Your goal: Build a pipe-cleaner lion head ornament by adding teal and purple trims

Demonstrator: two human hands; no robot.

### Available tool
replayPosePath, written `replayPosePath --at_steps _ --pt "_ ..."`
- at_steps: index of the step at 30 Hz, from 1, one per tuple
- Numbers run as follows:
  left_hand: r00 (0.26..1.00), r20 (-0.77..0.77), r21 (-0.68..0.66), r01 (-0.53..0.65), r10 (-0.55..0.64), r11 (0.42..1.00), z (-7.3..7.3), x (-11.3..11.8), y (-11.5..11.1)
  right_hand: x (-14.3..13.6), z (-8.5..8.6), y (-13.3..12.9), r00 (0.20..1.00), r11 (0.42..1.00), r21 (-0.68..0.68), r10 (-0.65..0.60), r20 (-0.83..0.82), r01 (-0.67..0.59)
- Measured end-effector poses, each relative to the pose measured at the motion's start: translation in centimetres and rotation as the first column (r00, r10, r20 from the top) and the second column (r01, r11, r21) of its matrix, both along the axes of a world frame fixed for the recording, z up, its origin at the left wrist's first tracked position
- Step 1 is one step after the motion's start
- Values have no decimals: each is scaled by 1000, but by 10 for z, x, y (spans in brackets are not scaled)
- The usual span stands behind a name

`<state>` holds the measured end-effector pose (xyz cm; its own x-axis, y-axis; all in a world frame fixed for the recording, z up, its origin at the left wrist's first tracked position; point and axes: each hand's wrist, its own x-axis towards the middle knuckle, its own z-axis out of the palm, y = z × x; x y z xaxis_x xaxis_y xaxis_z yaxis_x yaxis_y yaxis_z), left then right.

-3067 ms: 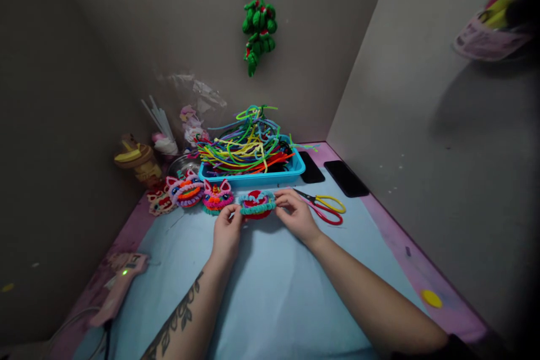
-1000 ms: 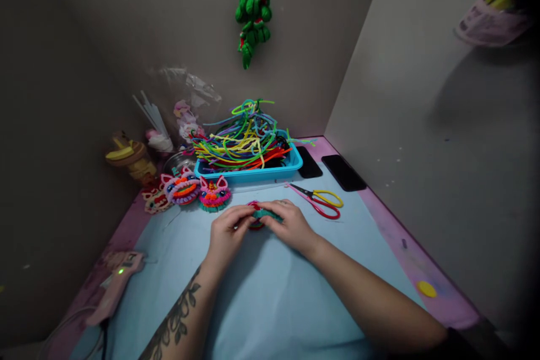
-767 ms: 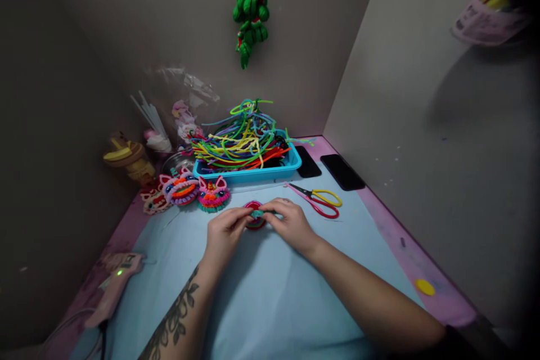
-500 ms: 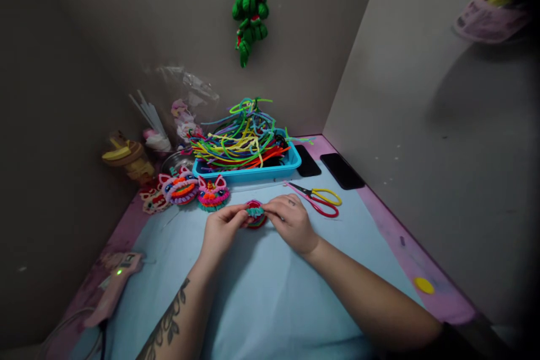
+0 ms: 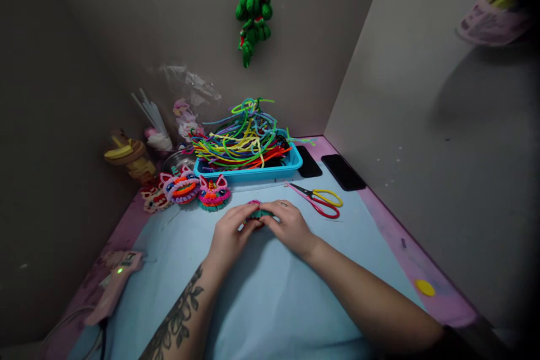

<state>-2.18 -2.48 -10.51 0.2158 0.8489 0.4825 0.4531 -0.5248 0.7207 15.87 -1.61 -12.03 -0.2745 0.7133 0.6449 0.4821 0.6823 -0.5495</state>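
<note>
Glue gun (image 5: 113, 289): pink, nearer us than blue tray (image 5: 248, 175), off its left.
Left hand (image 5: 230, 230): we pinch teal-and-red craft piece (image 5: 256, 215), left side.
Right hand (image 5: 293, 226): we grip its right side.
Craft piece: in front of tray, mostly hidden by our fingers.
Scissors (image 5: 324, 202): before tray's right end.
Green hanging ornament (image 5: 253, 8): above tray.

Both hands (image 5: 258, 224) around a small teal-and-red fuzzy piece (image 5: 255, 215)
</note>
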Motion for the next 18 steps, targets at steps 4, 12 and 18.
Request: replayPosePath --at_steps 4,12,18 --pt "999 -50 118 -15 21 993 1 -1 -3 0 4 -2 994 989 -128 71 -77 -81" --pt "979 11 -106 -203 206 973 7 0 -1 4 12 2 989 1000 -2 -8 -148 8" --pt "987 88 -291 -106 137 951 4 2 0 4 6 2 999 997 82 -5 -50 9"
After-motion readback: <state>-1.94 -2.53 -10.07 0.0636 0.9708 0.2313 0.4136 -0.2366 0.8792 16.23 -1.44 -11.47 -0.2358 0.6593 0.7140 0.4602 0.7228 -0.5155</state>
